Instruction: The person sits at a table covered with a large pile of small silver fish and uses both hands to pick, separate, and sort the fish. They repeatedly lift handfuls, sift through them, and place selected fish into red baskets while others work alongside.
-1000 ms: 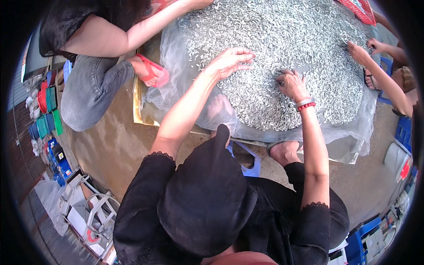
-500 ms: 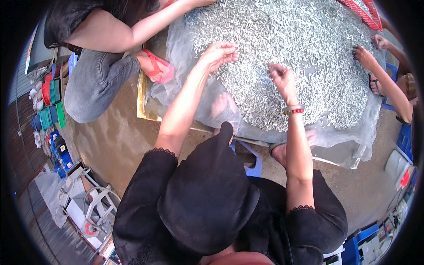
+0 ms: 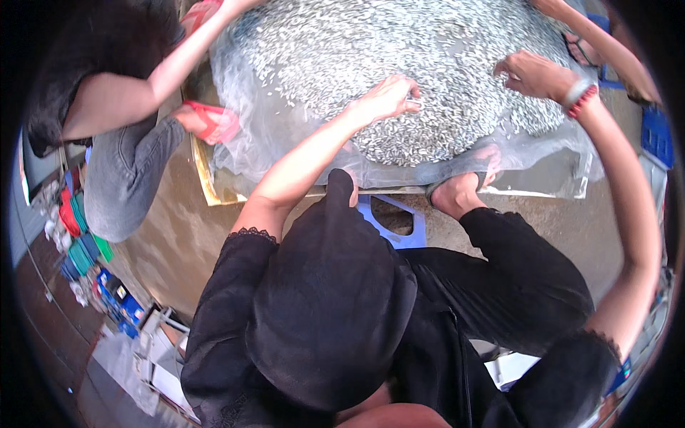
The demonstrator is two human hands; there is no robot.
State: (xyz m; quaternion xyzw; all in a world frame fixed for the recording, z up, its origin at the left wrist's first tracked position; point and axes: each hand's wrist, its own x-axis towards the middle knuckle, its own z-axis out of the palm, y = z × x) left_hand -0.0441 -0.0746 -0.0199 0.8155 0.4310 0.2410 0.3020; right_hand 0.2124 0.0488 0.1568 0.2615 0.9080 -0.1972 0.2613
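Note:
A wide heap of small, slender silvery-white pieces (image 3: 428, 135), like tiny fish though too small to be sure, lies on a clear plastic sheet (image 3: 242, 128) over a low table. My left hand (image 3: 385, 98) hovers at the near middle of the heap, fingers bent, with a gap between thumb and fingertips. Over the heap's right side is my right hand (image 3: 535, 74), its fingers curved downward and apart. I see nothing held in either hand. A pale band and a red bead bracelet (image 3: 583, 100) circle my right wrist.
A person's arm (image 3: 178, 68) reaches over the far left, above a red sandal (image 3: 210, 123). Another person's arm (image 3: 596, 36) enters at the far right. A blue plastic stool (image 3: 391, 232) stands under me; my foot (image 3: 457, 192) rests by the table edge.
My right hand has swung right and away from my left hand, its forearm now bowed outward. The left hand sits further right over the heap. The whole view has shifted.

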